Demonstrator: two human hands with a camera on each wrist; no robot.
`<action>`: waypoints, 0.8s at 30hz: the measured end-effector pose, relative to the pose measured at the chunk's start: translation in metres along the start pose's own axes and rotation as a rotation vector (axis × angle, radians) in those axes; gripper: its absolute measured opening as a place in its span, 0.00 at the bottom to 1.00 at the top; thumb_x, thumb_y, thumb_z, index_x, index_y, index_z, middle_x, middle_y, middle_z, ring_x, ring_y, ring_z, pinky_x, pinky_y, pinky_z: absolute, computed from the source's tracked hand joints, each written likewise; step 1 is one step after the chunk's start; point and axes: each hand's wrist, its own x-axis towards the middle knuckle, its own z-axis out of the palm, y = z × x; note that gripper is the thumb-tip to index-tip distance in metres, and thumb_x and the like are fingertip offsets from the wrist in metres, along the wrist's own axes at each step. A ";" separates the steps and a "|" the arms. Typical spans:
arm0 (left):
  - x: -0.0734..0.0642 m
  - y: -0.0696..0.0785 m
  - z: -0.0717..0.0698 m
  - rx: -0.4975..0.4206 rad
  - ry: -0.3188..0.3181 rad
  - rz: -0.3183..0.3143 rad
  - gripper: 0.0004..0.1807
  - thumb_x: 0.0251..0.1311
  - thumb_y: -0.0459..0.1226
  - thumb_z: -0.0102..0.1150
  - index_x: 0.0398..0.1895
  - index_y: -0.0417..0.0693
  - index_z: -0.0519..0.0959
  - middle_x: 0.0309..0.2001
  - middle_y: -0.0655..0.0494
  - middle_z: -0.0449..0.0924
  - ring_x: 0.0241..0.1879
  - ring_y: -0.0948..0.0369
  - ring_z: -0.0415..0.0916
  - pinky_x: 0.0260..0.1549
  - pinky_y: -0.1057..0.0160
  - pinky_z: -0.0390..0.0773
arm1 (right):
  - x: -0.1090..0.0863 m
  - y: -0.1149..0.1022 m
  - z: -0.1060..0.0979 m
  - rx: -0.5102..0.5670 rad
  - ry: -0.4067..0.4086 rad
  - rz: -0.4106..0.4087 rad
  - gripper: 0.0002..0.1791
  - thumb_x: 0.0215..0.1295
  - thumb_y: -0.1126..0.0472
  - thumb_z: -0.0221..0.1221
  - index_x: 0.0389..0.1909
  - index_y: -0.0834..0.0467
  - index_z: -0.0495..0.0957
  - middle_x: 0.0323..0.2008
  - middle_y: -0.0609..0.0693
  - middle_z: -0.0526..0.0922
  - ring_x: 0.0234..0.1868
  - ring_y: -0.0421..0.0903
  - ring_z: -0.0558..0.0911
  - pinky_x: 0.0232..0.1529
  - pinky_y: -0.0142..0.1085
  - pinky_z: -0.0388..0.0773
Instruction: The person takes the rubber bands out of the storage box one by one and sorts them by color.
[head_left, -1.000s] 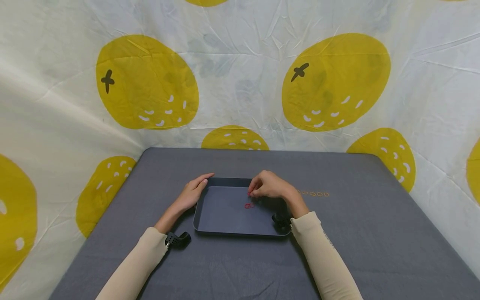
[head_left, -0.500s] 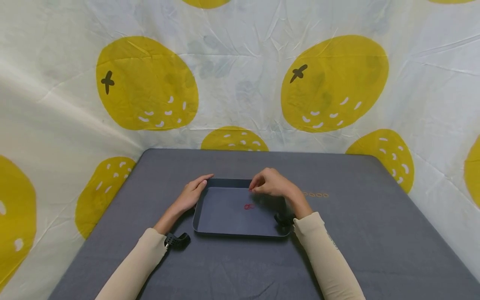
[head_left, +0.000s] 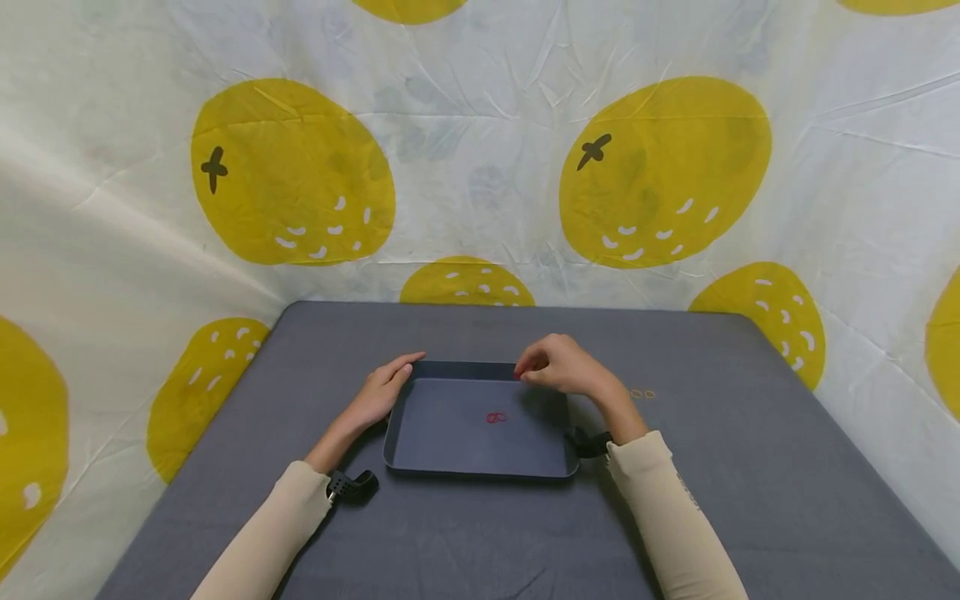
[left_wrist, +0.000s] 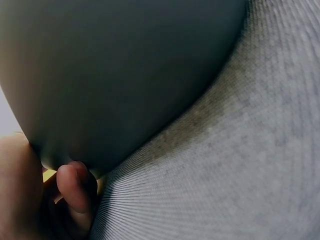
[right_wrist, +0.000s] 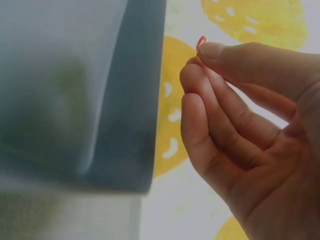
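My right hand [head_left: 564, 364] is raised over the back right part of the dark grey tray [head_left: 480, 473]. Between thumb and forefinger it pinches a small red rubber band [right_wrist: 201, 43], whose loop pokes out at the fingertips in the right wrist view. More red rubber bands [head_left: 496, 417] lie close together on the tray floor. At the tray's left side, my left hand [head_left: 381, 389] grips the rim. A curled finger [left_wrist: 75, 187] shows against the tray wall in the left wrist view; its other fingers are mostly hidden there.
Yellowish-orange rubber bands [head_left: 642, 394] lie in a row right of the tray, partly hidden behind my right wrist. Grey cloth [head_left: 465, 542] covers the table. A white curtain [head_left: 480, 167] with yellow fruit prints hangs behind it.
My right hand has moved right and slightly up with the red band, covering more of the row of orange bands. The left hand and the tray stay in place.
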 end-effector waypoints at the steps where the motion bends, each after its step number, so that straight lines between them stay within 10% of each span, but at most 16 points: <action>1: 0.000 0.000 0.000 0.000 0.002 -0.001 0.24 0.84 0.45 0.40 0.76 0.55 0.70 0.75 0.47 0.69 0.72 0.45 0.69 0.68 0.39 0.67 | -0.002 0.000 -0.001 -0.001 0.003 0.004 0.06 0.68 0.65 0.66 0.41 0.56 0.91 0.39 0.48 0.91 0.37 0.41 0.85 0.38 0.37 0.81; 24: 0.001 0.001 0.001 0.006 0.002 -0.001 0.24 0.84 0.46 0.39 0.76 0.55 0.70 0.75 0.46 0.70 0.66 0.46 0.73 0.64 0.42 0.70 | -0.038 0.018 -0.032 -0.010 0.056 0.068 0.08 0.69 0.64 0.65 0.45 0.58 0.89 0.42 0.56 0.91 0.41 0.51 0.89 0.40 0.41 0.82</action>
